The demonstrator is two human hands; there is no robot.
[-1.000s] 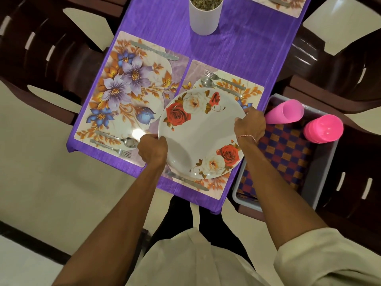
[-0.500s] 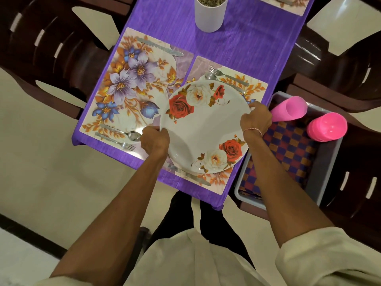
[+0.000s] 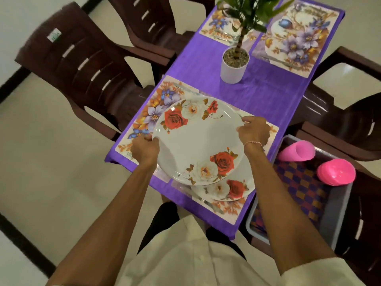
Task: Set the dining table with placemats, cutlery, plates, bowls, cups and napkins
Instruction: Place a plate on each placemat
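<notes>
Hands are holding a white rose-printed plate (image 3: pixel 195 141) by its opposite sides over the near end of the bench (image 3: pixel 257 93), which is wearing a purple cloth. The left hand (image 3: pixel 145 150) is gripping the left rim, its fingers (image 3: pixel 153 140) curling round the edge, while the right hand (image 3: pixel 254 132) is pinching the right rim between thumb and fingers (image 3: pixel 245 120). The plate is covering part of the near left placemat (image 3: pixel 152 108) and overlapping a second rose plate (image 3: pixel 226 190), which is lying on the near right placemat (image 3: pixel 226 209); whether the two plates are touching is not showing. A piece of cutlery (image 3: pixel 208 203) is lying on that mat just beside the second plate. A potted plant (image 3: pixel 234 69) is standing in the middle of the bench, and two more floral placemats (image 3: pixel 296 40) are lying at the far end. To the person's right, a grey tub (image 3: pixel 334 219) is sitting on a chair seat, holding a pink cup (image 3: pixel 296 150) on its side, a stack of pink bowls (image 3: pixel 336 172) turned upside down, and checked cloth (image 3: pixel 301 188) underneath them. Dark brown chairs (image 3: pixel 82 65) are standing around the bench.
</notes>
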